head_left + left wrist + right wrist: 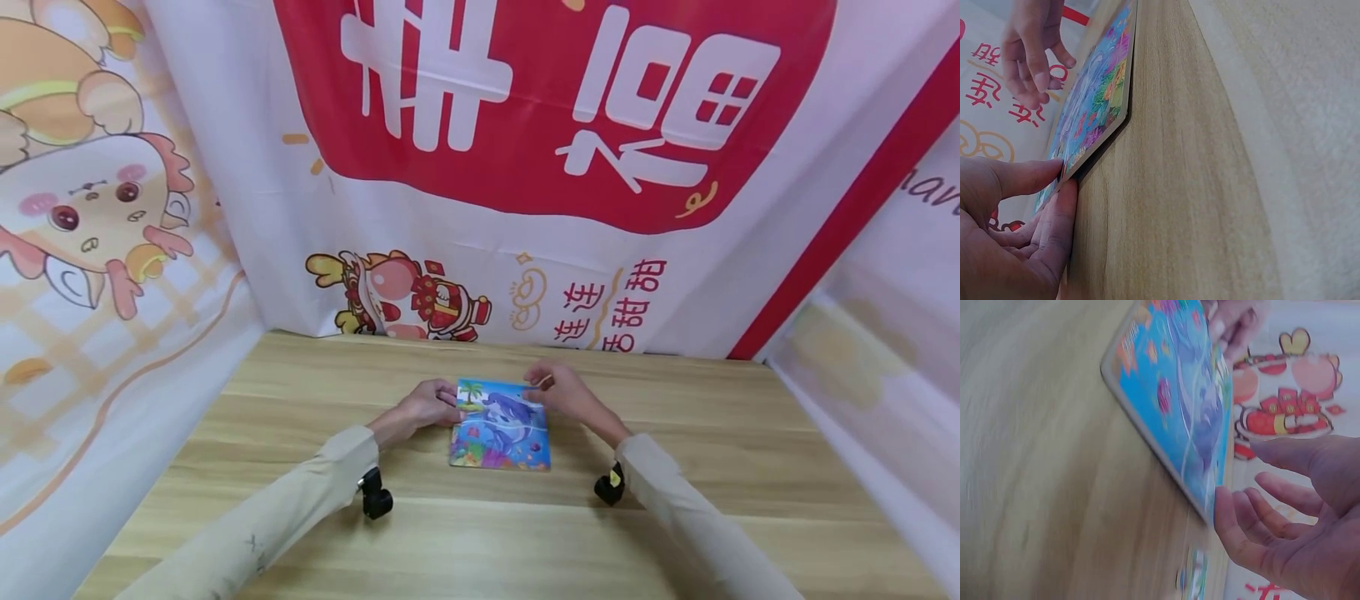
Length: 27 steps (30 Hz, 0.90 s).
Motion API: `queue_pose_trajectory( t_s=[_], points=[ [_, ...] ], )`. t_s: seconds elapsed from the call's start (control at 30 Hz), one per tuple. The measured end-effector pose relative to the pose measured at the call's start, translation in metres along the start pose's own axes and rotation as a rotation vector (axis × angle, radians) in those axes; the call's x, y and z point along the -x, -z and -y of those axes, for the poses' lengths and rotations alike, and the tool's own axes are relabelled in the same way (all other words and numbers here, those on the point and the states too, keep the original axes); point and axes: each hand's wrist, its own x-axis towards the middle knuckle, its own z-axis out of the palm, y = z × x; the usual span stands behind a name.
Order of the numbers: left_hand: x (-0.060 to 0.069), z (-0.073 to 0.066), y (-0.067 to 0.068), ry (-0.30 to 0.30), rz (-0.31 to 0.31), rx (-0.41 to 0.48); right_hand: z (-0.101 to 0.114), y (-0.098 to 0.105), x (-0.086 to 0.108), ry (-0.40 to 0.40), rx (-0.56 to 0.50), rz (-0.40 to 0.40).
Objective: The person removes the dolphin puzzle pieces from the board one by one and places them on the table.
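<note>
A square board with a dolphin and sea picture (501,429) lies on the wooden table. My left hand (429,404) pinches its left edge; in the left wrist view the thumb (1032,177) is on top and a finger is under the rim. My right hand (558,390) is at the board's upper right corner, fingers loosely bent and apart from the thumb. In the right wrist view one fingertip of the right hand (1291,506) is beside the board's edge; whether it touches cannot be told.
In the right wrist view a small colourful strip (1196,578) lies near the board's corner, partly cut off. Printed cloth (480,200) hangs behind the wooden table (480,533) and at both sides.
</note>
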Motion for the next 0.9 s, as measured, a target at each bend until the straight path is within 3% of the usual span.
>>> queue_pose_trajectory(
  t_s=[0.2, 0.5, 0.7, 0.9],
  points=[
    [0.0, 0.0, -0.001, 0.012, -0.004, -0.002, 0.009, -0.019, -0.002, 0.071, 0.067, 0.016],
    [-0.001, 0.001, -0.001, -0.007, 0.006, 0.002, 0.01, -0.045, -0.003, -0.012, 0.162, -0.028],
    [0.0, 0.0, -0.001, -0.006, -0.006, 0.001, 0.013, -0.047, -0.006, -0.052, 0.134, -0.041],
    [0.001, -0.001, -0.001, -0.001, -0.003, -0.003, 0.014, -0.045, -0.008, -0.03, 0.132, -0.044]
  ],
)
